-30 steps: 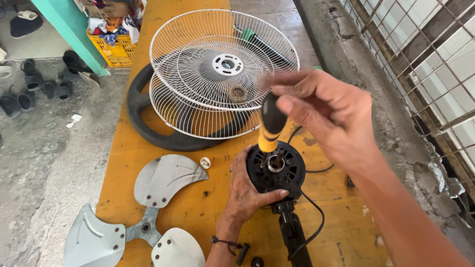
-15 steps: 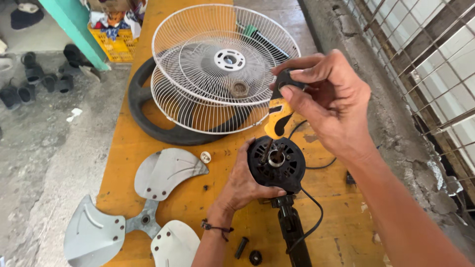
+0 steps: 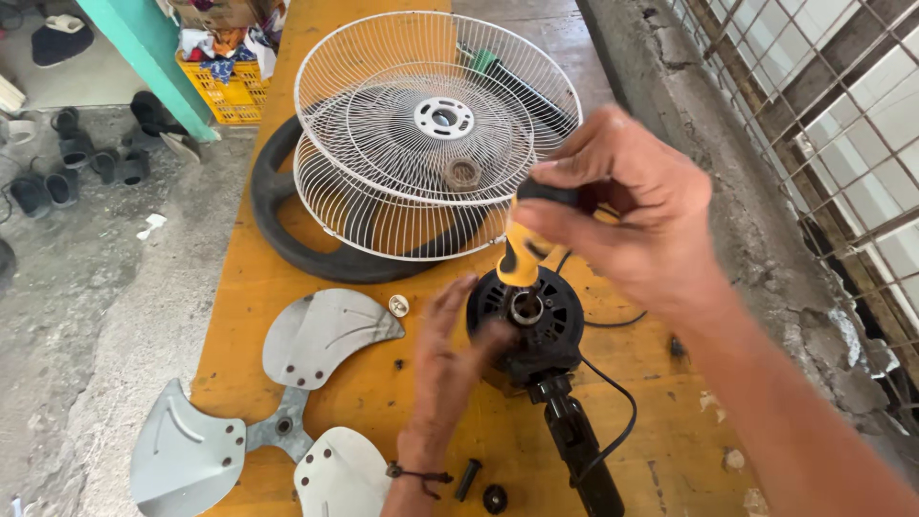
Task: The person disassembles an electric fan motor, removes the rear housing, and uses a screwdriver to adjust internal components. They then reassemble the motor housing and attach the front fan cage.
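Two hands busy: R hand (image 3: 632, 206) re-gripped yellow-black screwdriver (image 3: 525, 251), now planted in round black fan motor (image 3: 526, 321); L hand (image 3: 450, 354) fingers spread, steadying.

A black round fan motor (image 3: 528, 324) sits face-up on the orange table, with a yellow-and-black-handled screwdriver (image 3: 526, 247) standing nearly upright in its centre.
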